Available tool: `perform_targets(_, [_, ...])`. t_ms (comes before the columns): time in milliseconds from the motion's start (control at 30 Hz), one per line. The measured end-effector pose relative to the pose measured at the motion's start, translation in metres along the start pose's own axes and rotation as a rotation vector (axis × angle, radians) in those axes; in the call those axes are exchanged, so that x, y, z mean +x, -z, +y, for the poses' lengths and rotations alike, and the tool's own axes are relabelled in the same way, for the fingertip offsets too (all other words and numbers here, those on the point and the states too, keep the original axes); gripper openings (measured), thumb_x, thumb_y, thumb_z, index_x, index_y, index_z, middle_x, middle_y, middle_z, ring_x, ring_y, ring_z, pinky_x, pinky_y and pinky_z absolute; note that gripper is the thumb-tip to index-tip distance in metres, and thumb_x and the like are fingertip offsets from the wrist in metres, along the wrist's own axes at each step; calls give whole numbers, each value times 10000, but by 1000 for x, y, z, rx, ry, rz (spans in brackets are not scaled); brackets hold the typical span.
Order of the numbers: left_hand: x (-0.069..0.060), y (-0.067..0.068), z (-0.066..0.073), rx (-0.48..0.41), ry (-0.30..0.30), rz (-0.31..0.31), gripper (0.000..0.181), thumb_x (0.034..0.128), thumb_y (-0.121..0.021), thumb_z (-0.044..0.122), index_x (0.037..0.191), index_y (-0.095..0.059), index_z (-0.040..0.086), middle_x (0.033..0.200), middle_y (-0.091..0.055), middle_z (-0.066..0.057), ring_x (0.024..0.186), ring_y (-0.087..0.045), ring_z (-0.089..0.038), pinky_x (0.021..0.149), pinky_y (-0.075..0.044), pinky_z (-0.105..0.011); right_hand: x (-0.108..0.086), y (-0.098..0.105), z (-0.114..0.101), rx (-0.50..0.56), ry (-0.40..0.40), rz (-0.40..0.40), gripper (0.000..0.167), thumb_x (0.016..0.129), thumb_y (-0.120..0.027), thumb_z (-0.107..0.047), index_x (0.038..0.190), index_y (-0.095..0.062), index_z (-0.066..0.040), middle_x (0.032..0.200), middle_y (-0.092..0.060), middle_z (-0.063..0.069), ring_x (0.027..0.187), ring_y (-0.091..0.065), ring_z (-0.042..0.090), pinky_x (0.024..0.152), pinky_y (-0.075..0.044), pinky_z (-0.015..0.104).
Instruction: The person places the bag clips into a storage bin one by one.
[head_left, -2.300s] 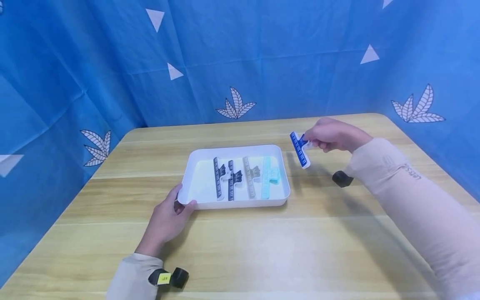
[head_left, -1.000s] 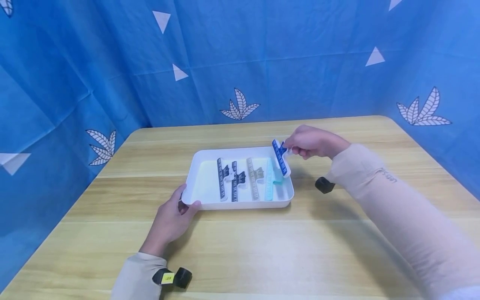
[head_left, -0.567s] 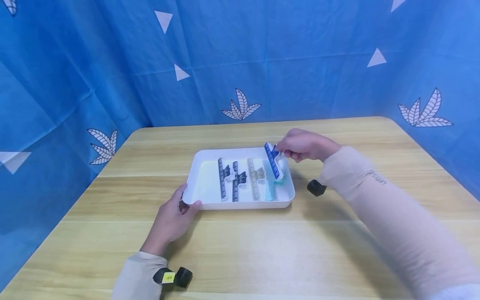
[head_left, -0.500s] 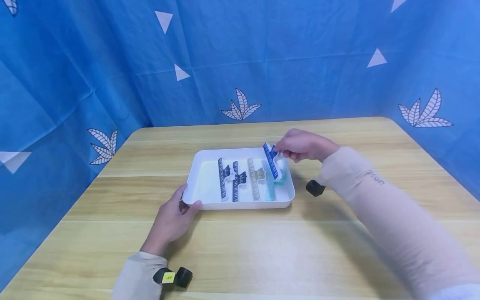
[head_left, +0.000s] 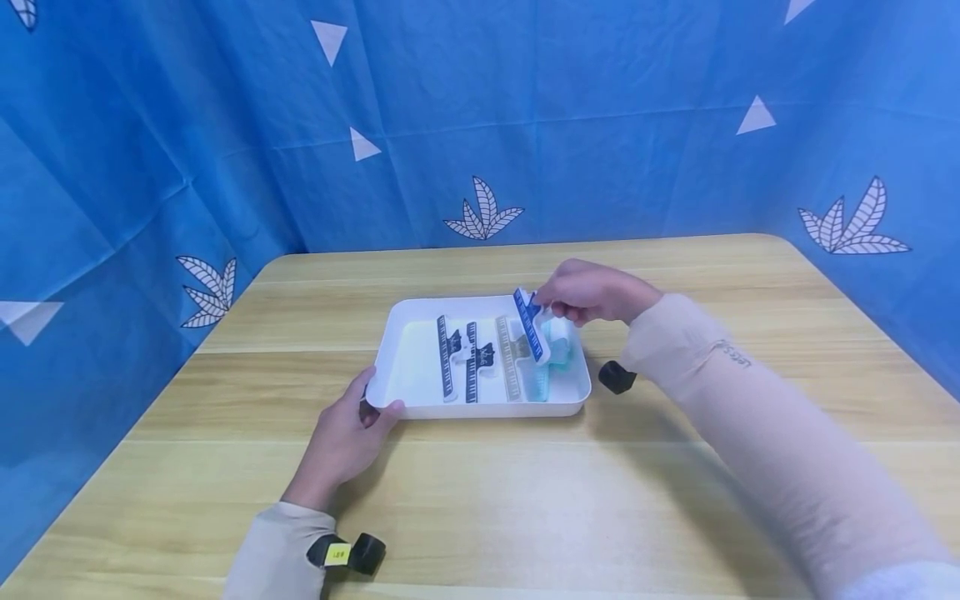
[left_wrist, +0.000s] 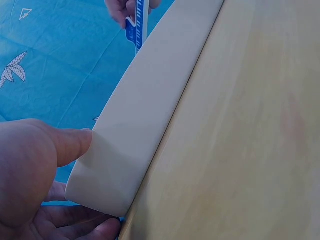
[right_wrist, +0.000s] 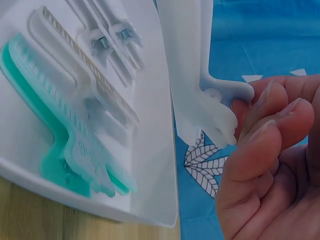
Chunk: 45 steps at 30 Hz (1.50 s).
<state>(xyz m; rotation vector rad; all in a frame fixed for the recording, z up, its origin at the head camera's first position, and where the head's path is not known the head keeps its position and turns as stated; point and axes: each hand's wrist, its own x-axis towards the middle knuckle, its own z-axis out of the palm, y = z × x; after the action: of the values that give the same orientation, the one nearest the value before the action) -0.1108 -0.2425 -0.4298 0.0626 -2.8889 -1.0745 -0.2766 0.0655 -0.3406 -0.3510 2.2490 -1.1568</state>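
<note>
My right hand (head_left: 588,293) pinches the handle of a blue-and-white clip (head_left: 530,327), holding it tilted above the right part of a white tray (head_left: 480,412). In the right wrist view, the held clip's pale side (right_wrist: 187,65) faces the camera. Inside the tray lie a turquoise clip (right_wrist: 75,135), a beige-grey clip (head_left: 508,371) and two black-and-white clips (head_left: 446,367), all side by side. The blue clip partly hides the turquoise one in the head view. My left hand (head_left: 341,442) grips the tray's near left corner, thumb on the front wall and fingers round the side.
The tray stands on a light wooden table (head_left: 480,508). Behind and left of the table hangs a blue cloth (head_left: 600,167) with leaf and triangle prints. Black wrist cameras sit by both sleeves, the right one (head_left: 617,377) close to the tray's right side.
The right hand has carried the blue clip leftward from beyond the tray's right side to above the turquoise clip, nearing the beige-grey one. The left hand keeps its grip on the tray.
</note>
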Motion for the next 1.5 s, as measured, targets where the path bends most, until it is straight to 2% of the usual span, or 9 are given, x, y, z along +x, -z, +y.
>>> perform_targets(133, [0,0,0,-9,4,-1,711,993,-557,311,1525,-201,1,1491,-354,-258,1326,-404,-406,1061,-373,-500,2,-4,-4,-3,0,-1,219,965,-551,-184,977,-658,7,649,-477,7,531,-388,122,503,-348,207])
perform_targets(633, [1,0,-2,-15,1,4,712,989,-564,308,1525,-208,5,1480,-370,-259,1310,-427,-402,1055,-384,-493,11,-18,-15,15,-21,-12,224,972,-546,-182,981,-657,13,645,-466,10,531,-380,122,505,-346,204])
perform_targets(933, [1,-1,-1,-27,24,-1,716,991,-559,319,1533,-198,20,1488,-364,-249,1321,-413,-400,1060,-374,-500,16,-24,-18,11,-29,-16,220,971,-554,-184,989,-666,4,657,-473,16,540,-392,131,512,-345,212])
perform_targets(1100, [1,-1,-1,-31,29,-1,715,991,-559,320,1534,-200,26,1494,-360,-242,1327,-406,-397,1060,-373,-499,20,-28,-18,17,-6,-30,207,962,-560,-174,949,-670,0,640,-469,6,519,-376,116,490,-327,200])
perform_targets(1300, [0,-1,0,-29,30,-5,723,991,-559,326,1536,-191,27,1497,-354,-242,1330,-399,-401,1054,-376,-502,24,-34,-21,16,23,-48,227,955,-568,-170,841,-601,24,617,-457,4,505,-375,117,478,-321,197])
perform_targets(1500, [1,0,-1,-29,34,-7,726,988,-563,326,1538,-191,32,1500,-355,-236,1333,-398,-396,1057,-372,-502,30,-38,-26,14,21,-58,240,959,-570,-185,854,-628,22,610,-458,7,494,-383,121,480,-320,201])
